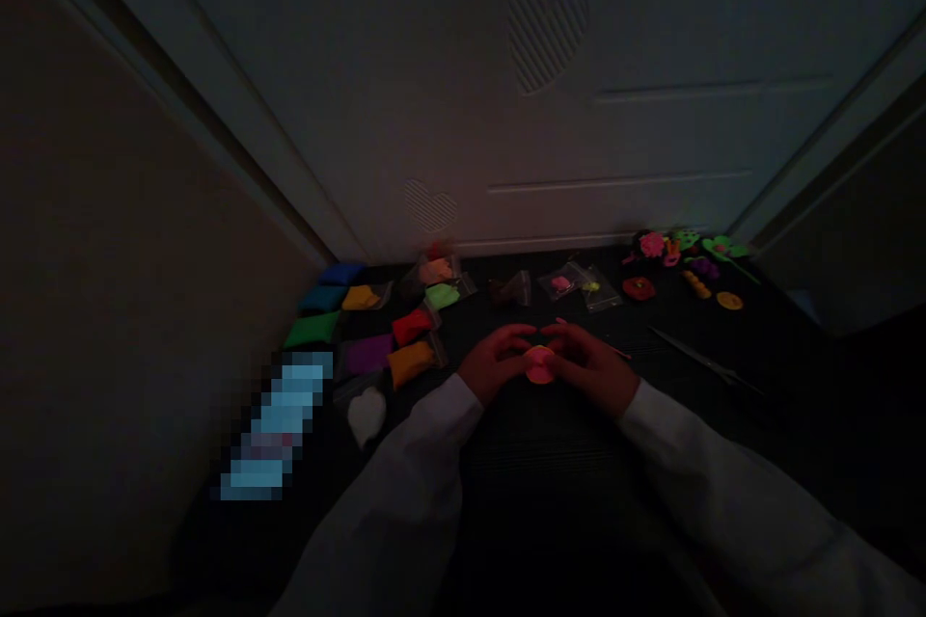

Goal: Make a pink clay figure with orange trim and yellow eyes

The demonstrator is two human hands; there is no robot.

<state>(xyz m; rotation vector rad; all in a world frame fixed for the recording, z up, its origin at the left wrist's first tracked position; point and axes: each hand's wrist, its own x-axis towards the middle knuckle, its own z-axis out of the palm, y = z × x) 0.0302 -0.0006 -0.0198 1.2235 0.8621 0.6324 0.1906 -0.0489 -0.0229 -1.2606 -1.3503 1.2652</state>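
Between my two hands sits a small round pink piece of clay [539, 364] with a yellow edge, low over or on the dark table. My left hand [499, 362] curls round its left side, thumb and fingers against it. From the right, my right hand [589, 363] grips the disc's other side with thumb and bent fingers. Just behind the right hand, a thin pinkish stick [620, 353] pokes out, partly hidden. Scissors [698, 355] lie farther right, their dark handles hard to make out.
Bags of coloured clay, among them a purple bag [367, 355], an orange bag [412, 362] and a white bag [367, 416], lie to the left. A pixelated bright screen [279, 424] is beyond them. Finished clay shapes, including a pink flower [651, 244], sit at the back right.
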